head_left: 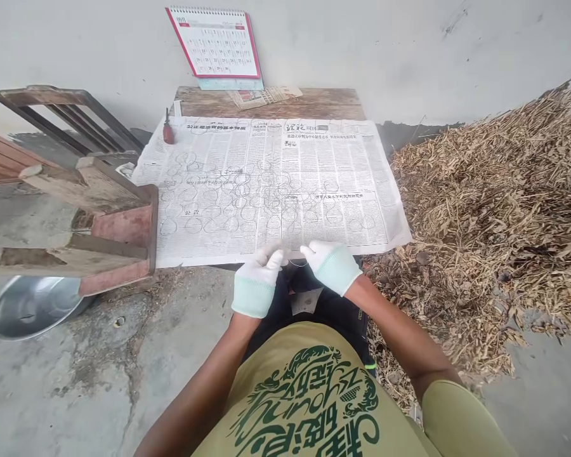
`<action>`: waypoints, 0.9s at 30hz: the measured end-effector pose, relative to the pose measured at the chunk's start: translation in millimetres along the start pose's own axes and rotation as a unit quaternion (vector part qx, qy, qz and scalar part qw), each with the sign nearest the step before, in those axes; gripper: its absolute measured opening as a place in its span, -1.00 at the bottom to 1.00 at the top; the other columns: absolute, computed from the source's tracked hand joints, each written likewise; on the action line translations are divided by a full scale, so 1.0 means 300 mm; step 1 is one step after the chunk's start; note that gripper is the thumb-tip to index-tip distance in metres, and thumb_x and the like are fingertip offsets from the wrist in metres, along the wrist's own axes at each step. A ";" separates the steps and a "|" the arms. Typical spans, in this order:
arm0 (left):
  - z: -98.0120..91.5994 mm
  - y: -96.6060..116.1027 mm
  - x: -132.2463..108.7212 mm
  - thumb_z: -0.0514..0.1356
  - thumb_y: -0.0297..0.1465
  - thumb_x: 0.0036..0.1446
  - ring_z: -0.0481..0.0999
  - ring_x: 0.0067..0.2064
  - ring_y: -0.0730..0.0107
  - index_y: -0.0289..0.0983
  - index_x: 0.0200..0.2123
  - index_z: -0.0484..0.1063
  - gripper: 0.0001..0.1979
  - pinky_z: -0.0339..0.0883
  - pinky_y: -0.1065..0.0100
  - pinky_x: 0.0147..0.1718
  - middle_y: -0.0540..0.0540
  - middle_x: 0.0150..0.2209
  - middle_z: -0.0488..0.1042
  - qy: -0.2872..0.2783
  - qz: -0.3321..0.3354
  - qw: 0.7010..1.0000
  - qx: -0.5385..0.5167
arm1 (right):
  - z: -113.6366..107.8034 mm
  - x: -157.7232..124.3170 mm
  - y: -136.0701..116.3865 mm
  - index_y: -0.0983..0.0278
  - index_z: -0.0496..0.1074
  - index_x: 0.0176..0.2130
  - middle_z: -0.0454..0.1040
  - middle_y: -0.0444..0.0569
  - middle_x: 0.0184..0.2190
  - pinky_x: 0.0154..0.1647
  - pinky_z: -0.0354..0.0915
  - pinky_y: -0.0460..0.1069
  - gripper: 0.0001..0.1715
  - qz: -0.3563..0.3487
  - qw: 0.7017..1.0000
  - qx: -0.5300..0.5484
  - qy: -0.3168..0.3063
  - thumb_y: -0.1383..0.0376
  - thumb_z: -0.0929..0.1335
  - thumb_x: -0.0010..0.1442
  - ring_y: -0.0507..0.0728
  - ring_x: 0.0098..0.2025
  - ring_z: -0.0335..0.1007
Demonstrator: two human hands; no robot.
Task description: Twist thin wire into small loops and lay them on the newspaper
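Both my hands wear white gloves with pale green cuffs and are close together at the newspaper's near edge. My left hand (261, 273) is closed, thumb and fingers pinched on one end of a thin wire (299, 263). The same wire curves across the small gap to my right hand (327, 259), whose fingertips are pinched on it too. Ahead of them, the spread newspaper (380, 171) covers most of the table. Many thin wire rings (245, 190) lie scattered and overlapping over its middle and left. The fingertips partly hide the wire.
A red-handled screwdriver (168, 131) rests at the paper's far left corner. Behind stands a desk calendar (219, 47) on the wooden table (328, 101). An upturned wooden stool (124, 235), a chair (52, 114) and a metal basin (38, 304) are left; dry stalks (495, 190) are piled right.
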State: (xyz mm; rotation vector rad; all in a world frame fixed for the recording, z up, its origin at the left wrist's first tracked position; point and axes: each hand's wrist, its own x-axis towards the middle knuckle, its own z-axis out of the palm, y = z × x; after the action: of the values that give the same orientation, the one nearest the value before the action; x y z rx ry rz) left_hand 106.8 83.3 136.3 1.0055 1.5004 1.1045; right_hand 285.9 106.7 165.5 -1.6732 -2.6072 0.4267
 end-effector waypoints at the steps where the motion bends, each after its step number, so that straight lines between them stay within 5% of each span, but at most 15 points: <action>1: 0.001 0.001 -0.004 0.34 -0.11 0.17 0.64 -0.19 0.22 -0.23 0.07 0.59 -0.53 0.42 0.27 -0.09 -0.12 -0.22 0.70 0.003 -0.003 1.000 0.011 | 0.002 -0.001 0.000 0.32 0.48 -0.18 0.47 0.02 -0.38 -0.42 -0.18 0.05 -0.61 0.002 1.000 -0.001 -0.005 0.28 0.14 0.51 0.07 -0.46 0.20; 9: 0.012 0.000 0.031 0.35 -0.13 0.12 0.58 -0.39 0.28 -0.26 -0.36 0.66 -0.71 0.42 0.30 -0.35 -0.16 -0.35 0.68 -0.062 -0.006 0.998 -0.019 | 0.053 -0.007 0.000 0.28 0.50 -0.20 0.47 -0.03 -0.36 -0.43 -0.12 0.02 -0.69 -0.058 0.998 -0.029 0.007 0.39 0.20 0.45 0.07 -0.42 0.24; 19: 0.022 0.007 0.013 0.36 -0.14 0.04 0.57 -0.42 0.27 -0.22 -0.40 0.66 -0.74 0.41 0.30 -0.44 -0.12 -0.43 0.65 -0.093 -0.023 0.995 0.003 | 0.078 -0.001 -0.003 0.28 0.51 -0.26 0.49 -0.01 -0.38 -0.44 -0.10 0.02 -0.73 -0.056 0.997 -0.045 0.022 0.42 0.25 0.40 0.07 -0.43 0.30; 23: 0.001 -0.009 0.006 0.28 -0.16 0.14 0.53 -0.46 0.33 -0.24 -0.39 0.65 -0.73 0.35 0.35 -0.51 -0.13 -0.44 0.64 -0.106 -0.033 0.994 0.024 | 0.051 -0.011 -0.012 0.27 0.51 -0.33 0.52 0.01 -0.38 -0.43 0.02 0.00 -0.70 -0.014 0.995 0.097 -0.005 0.33 0.26 0.41 0.09 -0.40 0.37; 27: -0.002 -0.015 -0.002 0.31 -0.17 0.09 0.52 -0.49 0.34 -0.24 -0.44 0.62 -0.74 0.32 0.37 -0.55 -0.13 -0.47 0.63 -0.096 -0.047 0.994 0.037 | -0.008 -0.017 -0.009 0.19 0.56 -0.16 0.62 -0.05 -0.20 -0.18 0.33 -0.03 -0.75 0.069 0.945 0.319 0.024 0.18 0.30 0.39 0.11 -0.16 0.54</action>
State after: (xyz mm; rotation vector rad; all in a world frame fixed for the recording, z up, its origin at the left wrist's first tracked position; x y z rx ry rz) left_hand 105.9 81.5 132.2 1.0511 1.4265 0.8663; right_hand 285.9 101.7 169.2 -1.5880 -1.9889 1.0756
